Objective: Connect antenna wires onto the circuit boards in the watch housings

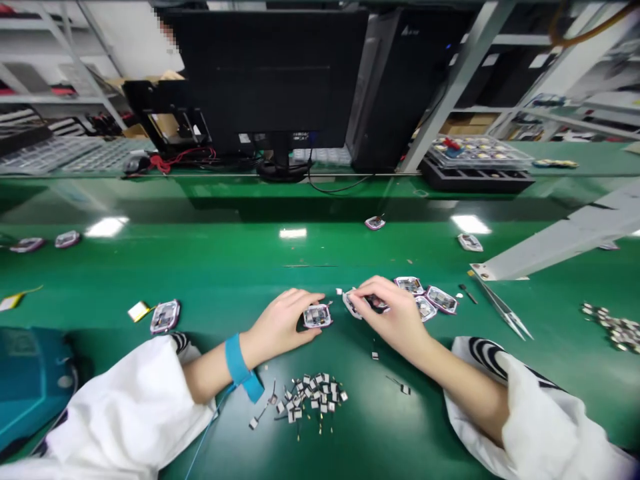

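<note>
My left hand (pixel 284 321) grips a small rounded-square device housing (pixel 317 316) by its left side, thumb below and fingers above; a circuit board shows inside its pale rim. To its right, the fingers of my right hand (pixel 393 312) close on the edge of a second such housing (pixel 349 304), which they partly cover. More housings (pixel 441 300) lie just beyond that hand. Nearer me, on the green mat (pixel 210 447), is a pile of small square metallic parts with short leads (pixel 313 397). A blue wrist strap (pixel 236 358) circles my left wrist.
Metal tweezers (pixel 504 310) lie at the right beside a white metal post (pixel 550 230). Beyond them is a heap of small parts (pixel 613 327). Left are another housing (pixel 165 316), a yellow battery (pixel 139 311) and a teal box (pixel 30 387). A monitor (pixel 275 73) stands behind.
</note>
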